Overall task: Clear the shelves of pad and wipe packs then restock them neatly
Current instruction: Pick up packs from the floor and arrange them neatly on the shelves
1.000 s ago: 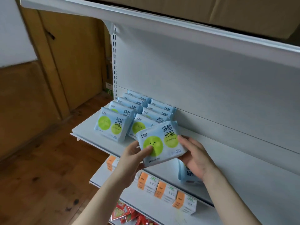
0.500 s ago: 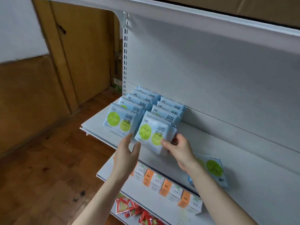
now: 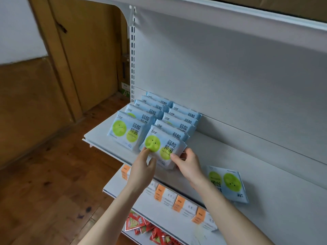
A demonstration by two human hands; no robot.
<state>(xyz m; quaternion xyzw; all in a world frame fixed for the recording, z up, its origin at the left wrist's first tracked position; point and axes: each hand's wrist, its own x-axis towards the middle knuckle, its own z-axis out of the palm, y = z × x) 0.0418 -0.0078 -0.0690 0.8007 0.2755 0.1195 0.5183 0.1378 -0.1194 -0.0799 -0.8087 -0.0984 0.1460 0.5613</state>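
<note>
1. The left hand [image 3: 142, 173] reaches up with its fingers nearly straight; its fingertips [image 3: 146, 150] press on the lower left of the front pad pack [image 3: 163, 147], over the pack's green circle.
2. The right hand [image 3: 188, 167] grips the same pack at its lower right edge, with the thumb [image 3: 174, 157] on the printed face and the other fingers curled behind.
3. That pack stands tilted back on the white shelf [image 3: 99, 137], between the two sets of fingers and touching both.
4. It is the front one of the right row [image 3: 184, 124], five blue pad packs counted, which rises directly above the right hand's fingers.
5. The left row [image 3: 141, 114], also five packs, stands just above and left of the left fingertips, touching the right row.
6. One loose pad pack [image 3: 226, 184] lies flat on the same shelf, to the right of the right hand's fingers and apart from both rows, which makes eleven packs in all.
7. Below the fingers, on the lower shelf [image 3: 120, 188], four orange-and-white boxes [image 3: 178, 203] show; the arms may hide more.
8. Lower still lies a heap of red sachets [image 3: 141, 225], too jumbled to count.
</note>
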